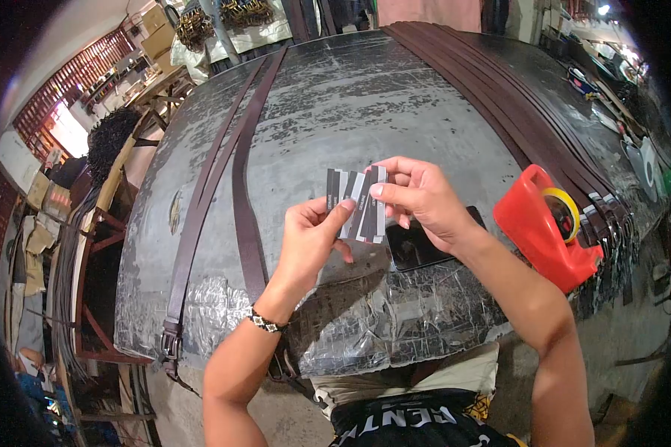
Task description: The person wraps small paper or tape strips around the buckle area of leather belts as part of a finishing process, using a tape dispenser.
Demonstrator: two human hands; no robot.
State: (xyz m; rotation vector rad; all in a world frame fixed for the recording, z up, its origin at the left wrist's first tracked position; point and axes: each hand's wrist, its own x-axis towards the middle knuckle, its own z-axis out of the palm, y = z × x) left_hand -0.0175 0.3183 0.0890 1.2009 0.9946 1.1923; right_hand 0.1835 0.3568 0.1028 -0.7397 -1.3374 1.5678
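Several small black, grey and white printed cards or labels (pixel 356 203) are fanned out between my hands over the dark worktable (pixel 335 134). My left hand (pixel 313 231) pinches their left side, thumb on top. At their right side, my right hand (pixel 417 195) holds them between thumb and fingers. Just below my right hand, a black phone (pixel 423 246) lies flat on the table, partly covered by the wrist. The exact number of cards cannot be made out.
Brown belts (pixel 227 156) lie at the left, one with a buckle at the front edge. A thick row of brown straps (pixel 492 112) runs down the right. A red plastic container (pixel 533 223) with a yellow tape roll (pixel 561 212) sits right of my forearm.
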